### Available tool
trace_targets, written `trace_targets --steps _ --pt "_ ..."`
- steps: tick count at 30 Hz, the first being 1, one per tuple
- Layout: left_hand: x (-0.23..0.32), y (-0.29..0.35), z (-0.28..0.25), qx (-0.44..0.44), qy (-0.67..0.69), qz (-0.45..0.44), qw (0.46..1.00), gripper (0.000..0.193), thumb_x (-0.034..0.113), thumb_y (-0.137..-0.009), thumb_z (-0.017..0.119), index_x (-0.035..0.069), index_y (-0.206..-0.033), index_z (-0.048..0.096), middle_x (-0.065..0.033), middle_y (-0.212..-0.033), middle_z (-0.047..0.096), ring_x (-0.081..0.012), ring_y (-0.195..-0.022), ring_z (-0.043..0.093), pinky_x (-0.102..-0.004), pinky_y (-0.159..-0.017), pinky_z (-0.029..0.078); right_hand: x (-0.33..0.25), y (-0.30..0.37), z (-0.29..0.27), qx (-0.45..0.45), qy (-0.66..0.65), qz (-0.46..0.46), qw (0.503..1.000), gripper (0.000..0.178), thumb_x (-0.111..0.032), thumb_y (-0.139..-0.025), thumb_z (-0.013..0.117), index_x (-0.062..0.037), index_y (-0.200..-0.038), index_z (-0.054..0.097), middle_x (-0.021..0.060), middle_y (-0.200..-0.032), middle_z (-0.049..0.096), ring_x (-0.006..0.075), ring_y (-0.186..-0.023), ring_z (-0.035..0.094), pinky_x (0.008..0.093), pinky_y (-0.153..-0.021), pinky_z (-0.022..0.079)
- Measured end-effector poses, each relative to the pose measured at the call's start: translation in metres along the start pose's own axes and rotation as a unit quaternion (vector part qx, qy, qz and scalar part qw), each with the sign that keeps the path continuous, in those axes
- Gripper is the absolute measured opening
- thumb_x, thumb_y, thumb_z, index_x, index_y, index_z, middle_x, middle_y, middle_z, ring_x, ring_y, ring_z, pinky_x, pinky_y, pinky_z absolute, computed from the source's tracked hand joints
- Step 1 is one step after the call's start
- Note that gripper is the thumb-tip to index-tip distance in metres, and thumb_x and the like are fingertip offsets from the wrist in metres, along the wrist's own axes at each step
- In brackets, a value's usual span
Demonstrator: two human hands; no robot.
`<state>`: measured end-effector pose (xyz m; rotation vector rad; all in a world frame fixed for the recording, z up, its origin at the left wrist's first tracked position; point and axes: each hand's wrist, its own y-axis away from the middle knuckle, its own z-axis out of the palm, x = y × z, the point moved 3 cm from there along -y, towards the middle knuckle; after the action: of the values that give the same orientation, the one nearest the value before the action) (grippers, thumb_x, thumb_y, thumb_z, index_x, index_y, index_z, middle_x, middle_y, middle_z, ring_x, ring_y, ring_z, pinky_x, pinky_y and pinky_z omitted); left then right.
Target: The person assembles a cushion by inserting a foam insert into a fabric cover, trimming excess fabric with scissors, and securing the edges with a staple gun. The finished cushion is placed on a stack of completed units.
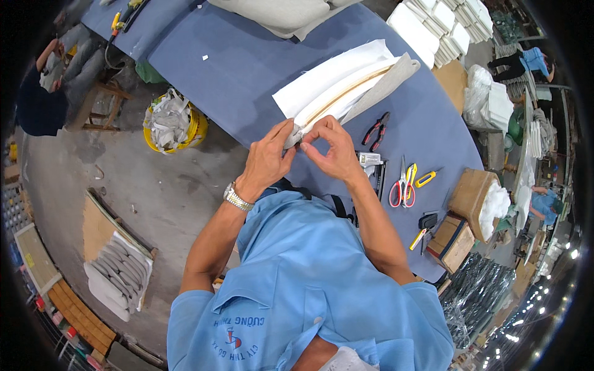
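A long curved wooden strip point(352, 86) lies on the blue-covered table, with white padding point(322, 77) along one side and grey fabric point(387, 80) along the other. Its near end sits between my hands. My left hand point(267, 157), wearing a metal watch point(236, 198), is closed on the grey fabric gathered at that end. Thumb and forefinger of my right hand point(334, 151) pinch the fabric at the same end; the exact fold is partly hidden. Right of it lie red-handled pliers point(375, 131) and a silver staple gun point(370, 159), partly covered by my forearm.
Scissors point(402, 193), a yellow-handled tool point(427, 179) and a yellow cutter point(417, 238) lie at the table's right. Boxes point(473, 201) stand beyond. A yellow bucket of scraps point(192, 127) stands on the floor at left, near a seated person point(40, 99). Grey fabric point(284, 15) lies at the far edge.
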<state>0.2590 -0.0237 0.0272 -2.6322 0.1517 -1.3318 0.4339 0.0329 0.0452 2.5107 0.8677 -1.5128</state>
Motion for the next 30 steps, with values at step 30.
trace_targets --steps 30 --pt "-0.011 0.015 0.01 0.033 0.027 -0.04 0.998 0.064 -0.001 -0.085 0.071 0.012 -0.147 0.058 -0.0121 -0.144 0.063 -0.0298 -0.079 0.076 -0.0339 -0.064 0.06 0.122 0.211 -0.064 0.253 0.054 0.434 0.863 0.066 -0.006 -0.084 0.077 -0.0018 -0.144 0.05 0.014 -0.099 0.07 0.0248 -0.086 0.067 0.0363 -0.081 0.054"
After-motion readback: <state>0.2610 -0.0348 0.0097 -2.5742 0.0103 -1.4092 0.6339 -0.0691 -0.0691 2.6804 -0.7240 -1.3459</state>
